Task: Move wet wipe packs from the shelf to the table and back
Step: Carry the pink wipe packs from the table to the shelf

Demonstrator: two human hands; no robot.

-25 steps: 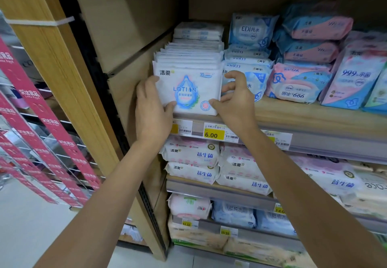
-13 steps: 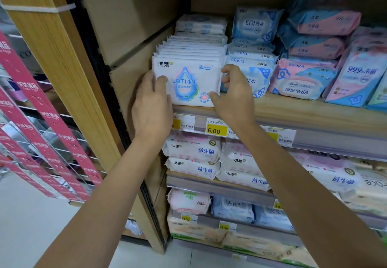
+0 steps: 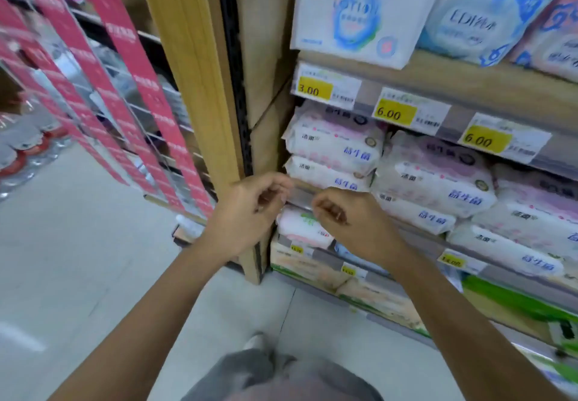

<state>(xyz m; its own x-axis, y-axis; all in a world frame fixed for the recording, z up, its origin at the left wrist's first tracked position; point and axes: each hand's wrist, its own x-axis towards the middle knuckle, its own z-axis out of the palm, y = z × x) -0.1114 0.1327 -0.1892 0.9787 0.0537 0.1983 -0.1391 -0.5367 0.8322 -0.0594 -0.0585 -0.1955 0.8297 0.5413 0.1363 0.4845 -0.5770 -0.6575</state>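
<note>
From my station I judged the white flat wet wipe pack with the blue droplet print [image 3: 353, 12] to be a soft film pouch. It looked light, a little dense from the damp sheets inside, and glossy enough to slip out of a lazy pinch. It would likely sag if lifted by one corner, so I would take it by both short sides, thumbs on the front face and fingers behind, low down near its bottom edge. It stood upright at the front left of the pale wooden shelf board [image 3: 469, 84], just beside a blue-and-white pack [image 3: 481, 15] on its right (whether more of its kind stood behind it, I could not tell from this angle).

Neither hand was on it. The left hand [image 3: 253, 209] and the right hand [image 3: 347, 216] hung well below the pack, near each other but apart. They were in front of the grey rail [image 3: 300, 195] of a lower shelf, just under the stacked pink-and-white pillow packs [image 3: 334, 147]. Both sets of fingers were loosely curled toward the palm and grasped nothing. The view was blurred, yet I saw no wrapper between them. The pack sat above and slightly right of both hands, with the yellow price tags [image 3: 394, 112] in between.
</note>
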